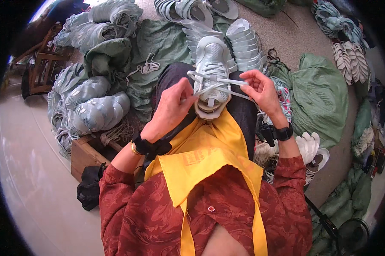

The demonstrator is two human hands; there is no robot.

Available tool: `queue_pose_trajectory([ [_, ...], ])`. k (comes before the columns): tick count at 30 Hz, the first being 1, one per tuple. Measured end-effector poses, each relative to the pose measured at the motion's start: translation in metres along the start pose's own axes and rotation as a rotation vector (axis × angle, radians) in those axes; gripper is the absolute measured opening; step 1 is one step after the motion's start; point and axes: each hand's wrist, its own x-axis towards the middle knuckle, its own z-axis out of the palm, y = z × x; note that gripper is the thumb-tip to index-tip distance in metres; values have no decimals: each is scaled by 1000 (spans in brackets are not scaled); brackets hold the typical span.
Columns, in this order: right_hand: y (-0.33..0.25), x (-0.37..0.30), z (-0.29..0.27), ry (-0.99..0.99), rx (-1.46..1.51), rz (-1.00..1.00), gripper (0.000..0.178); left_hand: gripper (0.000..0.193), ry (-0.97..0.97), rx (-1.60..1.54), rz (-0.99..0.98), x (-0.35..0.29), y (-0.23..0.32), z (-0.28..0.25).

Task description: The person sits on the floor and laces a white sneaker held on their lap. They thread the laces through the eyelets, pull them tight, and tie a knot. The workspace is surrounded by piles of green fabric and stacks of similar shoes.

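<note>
A pale grey-green sneaker (212, 48) rests on my lap between my knees, toe pointing away from me. Its flat white shoelace (231, 81) runs across the tongue to both sides and makes a loop on the left. My right hand (264, 93) pinches one side of the lace between thumb and fingertips. On the other side, my left hand (172, 109) is closed at the sneaker's edge, with the lace running to its fingertips. The fingers of the left hand are partly hidden behind the back of the hand.
Stacks of pale shoe uppers (101, 104) lie at left, with more uppers (246, 45) beyond the sneaker. Green sacks (318, 98) lie right and ahead. A wooden box (88, 158) stands by my left arm, a wooden chair (45, 64) at far left. A yellow apron (201, 166) covers my lap.
</note>
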Motion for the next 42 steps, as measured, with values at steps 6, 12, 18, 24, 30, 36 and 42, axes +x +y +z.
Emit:
queue_pose_trajectory([
  [6,4,6,2,-34,-83,-30,31,11,-24,-51,30,9,-8,-30],
  [12,9,10,9,-25,-85,-44,31,11,-57,-36,73,3,-8,-42],
  [18,1,-11,16,306,-180,-183,23,12,-6,-89,16,-3,-18,-30],
  [24,-7,-40,23,204,-499,-245,23,13,-48,166,212,-2,-13,-34],
  [30,-3,-37,29,203,-588,-413,14,12,-22,497,346,2,-8,-33],
  [36,-30,-34,17,273,-678,-522,13,12,27,569,380,1,10,-45],
  [42,-11,-40,-8,267,-675,-387,8,13,-17,531,356,-6,-13,-57],
])
